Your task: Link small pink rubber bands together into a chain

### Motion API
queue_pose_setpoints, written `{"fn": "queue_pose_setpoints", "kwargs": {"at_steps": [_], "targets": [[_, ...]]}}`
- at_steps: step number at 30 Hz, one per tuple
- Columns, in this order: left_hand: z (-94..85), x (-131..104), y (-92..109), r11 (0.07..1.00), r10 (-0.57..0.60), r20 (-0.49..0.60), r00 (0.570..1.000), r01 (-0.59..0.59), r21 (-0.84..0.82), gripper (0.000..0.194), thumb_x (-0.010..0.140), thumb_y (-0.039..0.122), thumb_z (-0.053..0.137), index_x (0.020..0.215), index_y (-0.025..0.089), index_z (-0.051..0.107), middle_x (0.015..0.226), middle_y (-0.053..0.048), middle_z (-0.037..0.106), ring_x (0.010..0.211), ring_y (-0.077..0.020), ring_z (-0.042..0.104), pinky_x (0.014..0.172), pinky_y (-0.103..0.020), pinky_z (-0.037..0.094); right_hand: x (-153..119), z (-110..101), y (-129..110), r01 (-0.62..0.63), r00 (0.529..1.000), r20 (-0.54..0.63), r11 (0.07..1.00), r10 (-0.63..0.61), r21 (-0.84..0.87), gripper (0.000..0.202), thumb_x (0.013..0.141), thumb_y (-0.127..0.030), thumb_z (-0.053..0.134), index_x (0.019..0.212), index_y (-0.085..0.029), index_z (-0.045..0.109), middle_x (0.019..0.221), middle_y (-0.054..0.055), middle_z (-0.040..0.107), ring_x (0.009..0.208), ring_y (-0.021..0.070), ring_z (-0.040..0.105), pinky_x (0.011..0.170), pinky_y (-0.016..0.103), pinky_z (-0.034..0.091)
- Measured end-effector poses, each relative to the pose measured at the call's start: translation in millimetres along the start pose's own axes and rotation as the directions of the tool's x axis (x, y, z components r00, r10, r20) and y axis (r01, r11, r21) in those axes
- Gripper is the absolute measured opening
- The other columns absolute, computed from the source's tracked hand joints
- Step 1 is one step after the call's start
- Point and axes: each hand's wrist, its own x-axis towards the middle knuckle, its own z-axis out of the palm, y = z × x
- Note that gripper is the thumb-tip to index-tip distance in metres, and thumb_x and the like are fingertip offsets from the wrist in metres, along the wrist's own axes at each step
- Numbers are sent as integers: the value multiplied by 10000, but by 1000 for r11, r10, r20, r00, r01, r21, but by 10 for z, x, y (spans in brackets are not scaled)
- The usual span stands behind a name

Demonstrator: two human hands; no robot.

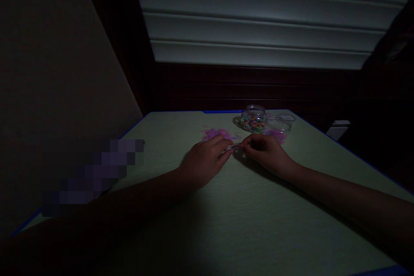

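My left hand (208, 157) is closed, its thumb and fingers pinching one end of a thin, pale, see-through strip (233, 147). At the other end, the thumb and forefinger of my right hand (267, 151) pinch the same strip. It is too small and dim to tell its exact kind. Just beyond my left fingers lies a loose pile of tiny pink and purple bands (215, 133). Behind my right hand stands a clear container (278, 126) with pink bands in it, partly hidden by that hand.
An open clear jar (254, 120) full of multicoloured bands stands near the table's far edge. A clear lid (286, 118) lies to its right. The pale green table (207, 224) has a blue rim. A blurred-out object (97, 172) lies at the left, beside the wall.
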Motion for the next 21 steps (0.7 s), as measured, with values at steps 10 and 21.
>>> {"fn": "queue_pose_setpoints", "kwargs": {"at_steps": [10,21], "targets": [[-9,-1,2,1000,16,13,1000,-16,8,218,855,268,354,931,191,543,886,-19,556,779,-120,530,677,-243,425,-2,0,-11,7,1000,2,1000,-7,-16,123,709,-237,506,725,-141,581,656,16,587,592,108,522,549,222,409],[-22,-5,2,1000,-1,27,1000,1,15,195,845,240,365,884,180,546,857,-23,549,756,-120,516,662,-236,412,-19,-6,-83,26,999,-44,999,-28,-46,168,756,-268,477,775,-138,582,688,21,580,607,105,514,554,212,404]]}}
